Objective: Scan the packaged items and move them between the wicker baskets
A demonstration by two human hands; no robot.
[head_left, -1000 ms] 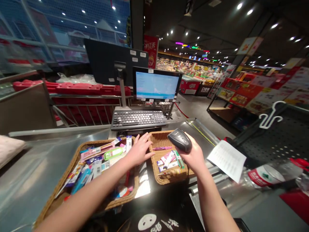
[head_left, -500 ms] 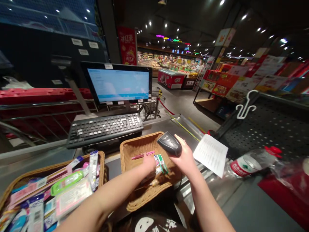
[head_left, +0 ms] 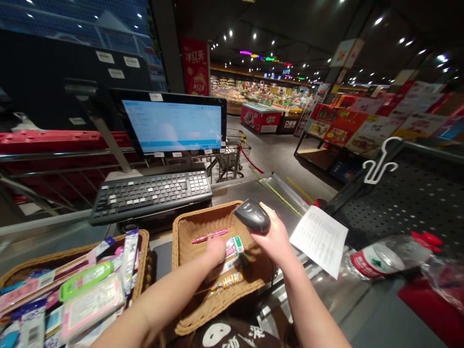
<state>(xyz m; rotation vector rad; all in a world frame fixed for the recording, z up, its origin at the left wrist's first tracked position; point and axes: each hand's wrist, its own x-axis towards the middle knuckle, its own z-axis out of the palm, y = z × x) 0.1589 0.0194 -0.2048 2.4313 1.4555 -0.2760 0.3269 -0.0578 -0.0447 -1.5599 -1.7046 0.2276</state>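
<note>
My right hand (head_left: 271, 235) is wrapped around a black handheld barcode scanner (head_left: 253, 215), which it holds above the right side of a brown woven basket (head_left: 177, 251). Inside that basket, my left hand (head_left: 216, 250) has its fingers closed on a pink pen (head_left: 199, 239); the fingertips are partly hidden. Beside this hand lies a small pack with a green-and-white label (head_left: 237, 244). Nearer to me in the basket is a yellowish patterned packaged item (head_left: 227, 281).
A second basket (head_left: 143, 261) at left holds many packaged stationery items. Behind stand a keyboard (head_left: 152, 193) and a monitor (head_left: 174, 125). On the right are a printed paper sheet (head_left: 321, 237), a large bottle with a red cap (head_left: 377, 258) and a white hook (head_left: 380, 162).
The view has shifted slightly. My left hand has drawn back a little at the pen, uncovering more of the patterned item. The scanner stays in my right hand over the basket.
</note>
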